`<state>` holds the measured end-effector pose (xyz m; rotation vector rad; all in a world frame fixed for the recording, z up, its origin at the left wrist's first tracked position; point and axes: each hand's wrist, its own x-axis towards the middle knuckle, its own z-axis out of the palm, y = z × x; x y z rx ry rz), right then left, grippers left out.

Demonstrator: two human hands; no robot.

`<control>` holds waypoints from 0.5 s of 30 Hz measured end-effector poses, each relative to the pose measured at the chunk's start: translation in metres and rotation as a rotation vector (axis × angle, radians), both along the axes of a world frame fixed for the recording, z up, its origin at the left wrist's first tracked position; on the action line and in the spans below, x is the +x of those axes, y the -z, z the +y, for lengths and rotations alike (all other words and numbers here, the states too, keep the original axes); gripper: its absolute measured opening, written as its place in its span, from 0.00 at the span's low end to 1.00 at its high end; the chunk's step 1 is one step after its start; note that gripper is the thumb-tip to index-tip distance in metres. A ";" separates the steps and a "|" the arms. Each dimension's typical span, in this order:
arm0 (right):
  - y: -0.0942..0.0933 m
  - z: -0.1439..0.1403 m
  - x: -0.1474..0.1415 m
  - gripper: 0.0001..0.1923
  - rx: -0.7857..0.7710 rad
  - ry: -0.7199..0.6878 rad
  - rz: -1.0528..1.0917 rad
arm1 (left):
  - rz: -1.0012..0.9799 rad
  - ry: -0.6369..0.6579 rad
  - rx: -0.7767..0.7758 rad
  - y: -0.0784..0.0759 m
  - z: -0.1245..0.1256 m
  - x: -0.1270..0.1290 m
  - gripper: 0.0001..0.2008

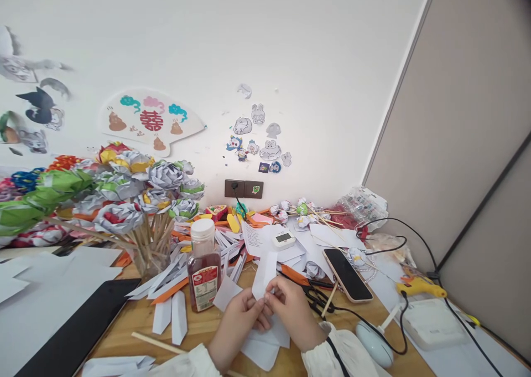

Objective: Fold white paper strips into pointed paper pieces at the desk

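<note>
Over the cluttered desk [207, 324], both hands' fingers [261, 305] pinch a paper strip [264, 274].

Both hands [265, 313] pinching a white paper strip [264, 274] above the desk [207, 327].

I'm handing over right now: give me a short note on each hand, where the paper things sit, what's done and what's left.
Left hand: pinching the lower edge of the white paper strip.
Right hand: gripping the same strip from the other side; the strip stands upright between both hands.
Around them: more white paper pieces lie under the hands on the wooden desk; bottle to the left; scissors and phone to the right.
Done: finished paper flowers stand on sticks in a jar at left.
Left: the held strip looks only partly folded; many cut strips lie unused.
</note>
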<state>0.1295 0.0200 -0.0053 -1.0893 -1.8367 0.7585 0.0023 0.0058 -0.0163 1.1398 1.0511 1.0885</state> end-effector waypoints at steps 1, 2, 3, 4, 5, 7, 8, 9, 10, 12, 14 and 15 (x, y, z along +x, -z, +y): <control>0.000 0.000 0.000 0.05 0.016 0.007 -0.017 | -0.006 -0.003 -0.008 0.000 0.000 0.000 0.19; 0.000 0.000 0.000 0.04 0.023 0.014 -0.030 | -0.014 -0.006 -0.020 0.000 -0.001 0.000 0.19; -0.001 0.000 0.000 0.04 0.025 0.017 -0.039 | -0.023 -0.009 -0.036 0.000 -0.001 0.000 0.19; -0.001 0.000 0.000 0.03 0.026 0.016 -0.044 | -0.034 -0.011 -0.052 -0.001 -0.001 -0.001 0.19; -0.001 0.000 0.000 0.03 0.027 0.013 -0.047 | -0.046 -0.011 -0.065 -0.001 -0.001 -0.001 0.19; -0.001 -0.001 0.000 0.04 0.033 -0.001 -0.049 | -0.062 -0.009 -0.077 -0.002 -0.001 -0.001 0.19; -0.001 -0.001 0.000 0.04 0.037 -0.006 -0.047 | -0.060 -0.009 -0.076 -0.002 -0.001 -0.001 0.18; -0.001 -0.001 0.000 0.04 0.037 -0.010 -0.044 | -0.051 -0.011 -0.074 -0.003 -0.001 -0.001 0.18; -0.001 -0.001 0.000 0.04 0.033 -0.013 -0.039 | -0.040 -0.014 -0.072 -0.004 -0.001 -0.001 0.18; -0.001 -0.001 0.000 0.04 0.016 -0.018 -0.021 | -0.022 -0.023 -0.073 -0.005 -0.001 -0.001 0.18; -0.001 -0.001 -0.001 0.04 -0.004 -0.011 0.000 | -0.014 -0.022 -0.078 -0.006 -0.001 -0.001 0.18; -0.001 -0.001 -0.001 0.04 -0.014 -0.005 0.010 | -0.014 -0.016 -0.081 -0.007 -0.001 -0.002 0.18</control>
